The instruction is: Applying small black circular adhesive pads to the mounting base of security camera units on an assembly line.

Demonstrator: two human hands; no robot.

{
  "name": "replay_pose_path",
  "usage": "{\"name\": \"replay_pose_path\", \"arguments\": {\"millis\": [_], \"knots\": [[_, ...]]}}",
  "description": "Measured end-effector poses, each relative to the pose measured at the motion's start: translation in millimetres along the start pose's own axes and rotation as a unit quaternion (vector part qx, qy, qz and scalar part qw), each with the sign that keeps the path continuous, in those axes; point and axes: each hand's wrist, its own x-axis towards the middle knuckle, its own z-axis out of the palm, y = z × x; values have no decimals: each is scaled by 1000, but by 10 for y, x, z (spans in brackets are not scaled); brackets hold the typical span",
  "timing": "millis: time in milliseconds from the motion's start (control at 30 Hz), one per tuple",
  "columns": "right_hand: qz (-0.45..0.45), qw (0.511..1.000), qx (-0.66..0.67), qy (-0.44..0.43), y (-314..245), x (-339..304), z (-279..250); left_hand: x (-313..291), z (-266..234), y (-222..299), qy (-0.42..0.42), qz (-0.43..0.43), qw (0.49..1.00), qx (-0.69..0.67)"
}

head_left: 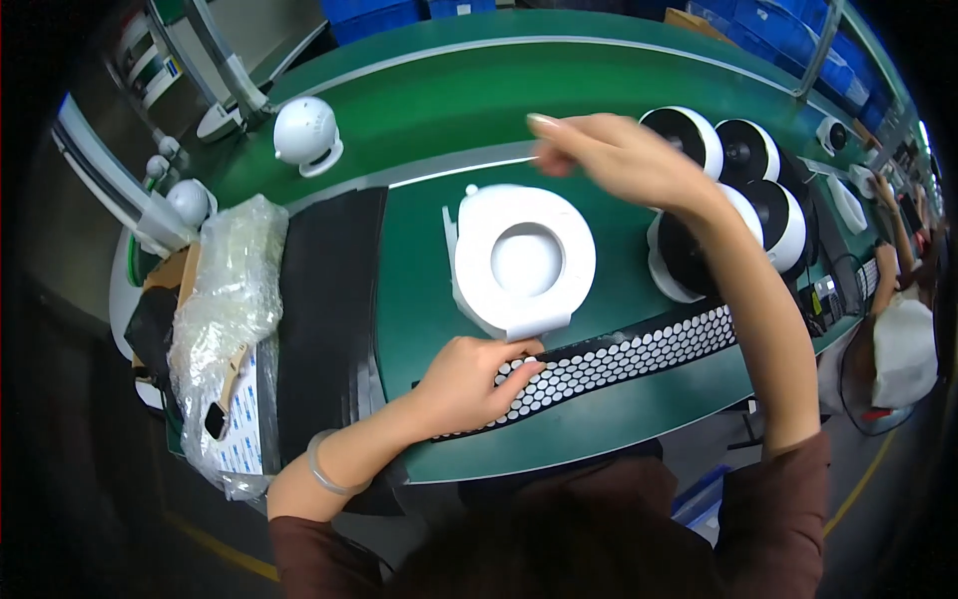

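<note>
Picking pad off dotted strip (639, 354) at bench front edge: left hand (469, 384) fingers curled on it, grip unclear; right hand (614, 155) pinched shut over white ring housing (524, 262), contents unclear. Next: careful peel, precise placement.

You have 1 white round housing (524, 262) lying flat on the green mat, its shallow central dish facing up. Just before it lies 1 black strip of white round pads (619, 361).

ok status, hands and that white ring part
Left hand on dot strip, fingers bent. Right hand raised over belt, fingers pinched, holding nothing visible. White ring part flat, untouched.
</note>
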Motion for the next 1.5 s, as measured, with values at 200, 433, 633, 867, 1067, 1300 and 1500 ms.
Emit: {"name": "replay_pose_path", "arguments": {"millis": [200, 433, 633, 867, 1067, 1300, 1500], "knots": [[-65, 996, -25, -62, -113, -1233, 371, -77, -28, 104, -27, -8, 998, -58], [11, 997, 70, 26, -76, -1360, 622, -101, -84, 214, -46, -63, 991, -106], [-153, 982, -57, 94, -181, -1364, 754, -118, -188, 324, -62, -106, 976, -179], [-155, 979, -104, 82, -283, -1337, 759, -158, -159, 293, -30, -75, 978, -192], [-203, 955, -176, 127, -342, -1366, 794, -171, -174, 275, -31, -100, 958, -266], [-200, 960, -125, 153, -331, -1366, 804, -169, -170, 249, -11, -106, 951, -289], [-120, 990, 43, 57, -266, -1195, 665, -153, -182, 259, -2, -39, 972, -233]]}}
